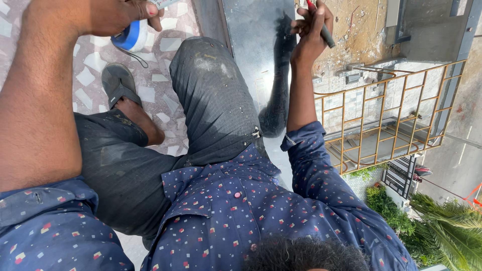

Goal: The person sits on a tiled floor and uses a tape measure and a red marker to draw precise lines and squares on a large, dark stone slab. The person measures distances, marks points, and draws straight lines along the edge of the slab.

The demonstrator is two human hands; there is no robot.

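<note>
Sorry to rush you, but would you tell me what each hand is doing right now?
Left hand: closed on a blue tape measure.
Right hand: closed on a pencil, over the dark slab.

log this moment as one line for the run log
left hand: holds blue tape measure | right hand: grips dark marker over dark stone ledge | knee: on ledge | sandal: on mosaic floor
</note>
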